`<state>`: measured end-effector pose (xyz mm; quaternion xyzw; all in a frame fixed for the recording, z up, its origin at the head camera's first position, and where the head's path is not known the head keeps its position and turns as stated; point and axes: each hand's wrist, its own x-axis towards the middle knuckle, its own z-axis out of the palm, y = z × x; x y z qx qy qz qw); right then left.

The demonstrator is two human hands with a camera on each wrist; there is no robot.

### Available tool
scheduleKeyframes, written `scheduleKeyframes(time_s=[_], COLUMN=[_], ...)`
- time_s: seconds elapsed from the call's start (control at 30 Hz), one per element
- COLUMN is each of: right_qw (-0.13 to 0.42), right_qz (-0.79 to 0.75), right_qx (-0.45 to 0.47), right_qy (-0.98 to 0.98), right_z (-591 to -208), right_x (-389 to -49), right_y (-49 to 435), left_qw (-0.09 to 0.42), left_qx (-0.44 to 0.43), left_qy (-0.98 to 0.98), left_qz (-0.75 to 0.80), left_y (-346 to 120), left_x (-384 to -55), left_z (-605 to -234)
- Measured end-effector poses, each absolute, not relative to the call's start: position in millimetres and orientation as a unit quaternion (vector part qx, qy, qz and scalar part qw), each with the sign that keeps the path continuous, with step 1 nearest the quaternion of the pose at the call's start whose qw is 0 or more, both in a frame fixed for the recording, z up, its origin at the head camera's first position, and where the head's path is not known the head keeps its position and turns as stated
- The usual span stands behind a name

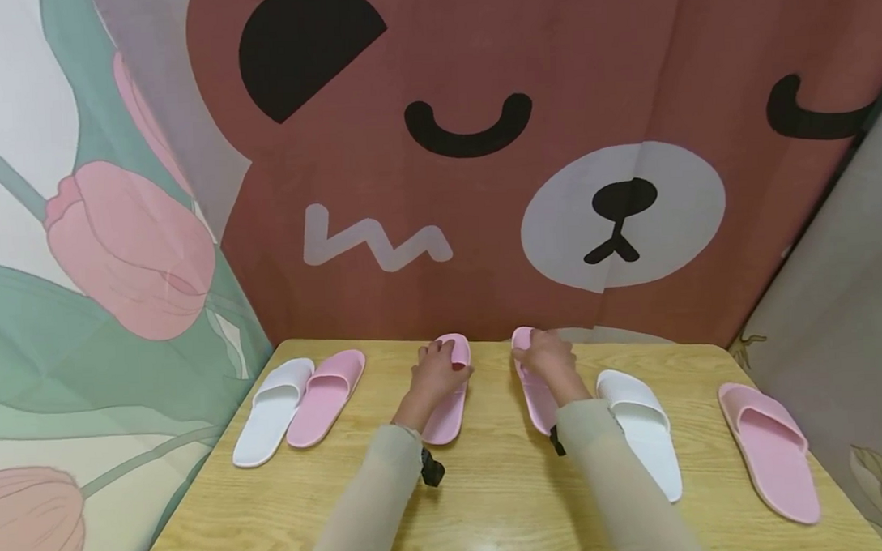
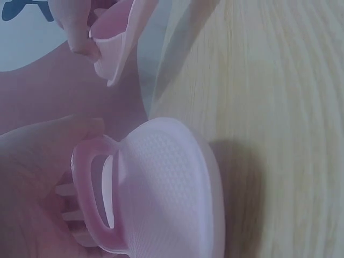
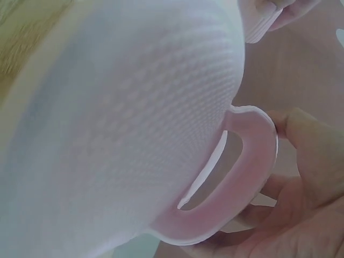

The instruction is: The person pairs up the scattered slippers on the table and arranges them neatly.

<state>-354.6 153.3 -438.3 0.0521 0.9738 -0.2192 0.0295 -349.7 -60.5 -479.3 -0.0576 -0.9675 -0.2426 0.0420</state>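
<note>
My left hand (image 1: 435, 374) grips a pink slipper (image 1: 446, 422) over its strap, near the back edge of the table. In the left wrist view, the fingers and thumb curl round the strap of this slipper (image 2: 166, 183), and a shadow falls on the wood beside the sole. To the right, my right hand (image 1: 551, 357) holds another pink slipper (image 1: 538, 402) by the strap. The right wrist view has that slipper's textured insole (image 3: 150, 107) up close, the hand (image 3: 312, 183) curled about its strap. Both toes point toward the back wall.
On the wooden table (image 1: 485, 501), a white slipper (image 1: 267, 423) and a pink slipper (image 1: 322, 409) lie together at the left. A white slipper (image 1: 647, 438) lies beside my right forearm, and a pink slipper (image 1: 776, 458) at the far right. A bear-print curtain (image 1: 482, 193) hangs behind.
</note>
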Motion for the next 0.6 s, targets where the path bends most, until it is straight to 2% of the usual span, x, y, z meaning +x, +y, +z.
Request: scheduleKeyframes(time_s=[0.6], right_qw=[0.023], right_qz=[-0.246], right_qx=[0.068], right_qy=[0.967], right_z=[-448], right_x=[-365], right_y=[131], left_qw=[0.054], left_qx=[-0.067], left_qy=[-0.967], left_qz=[-0.24], left_y=[-46], left_x=[-360], left_z=[-488])
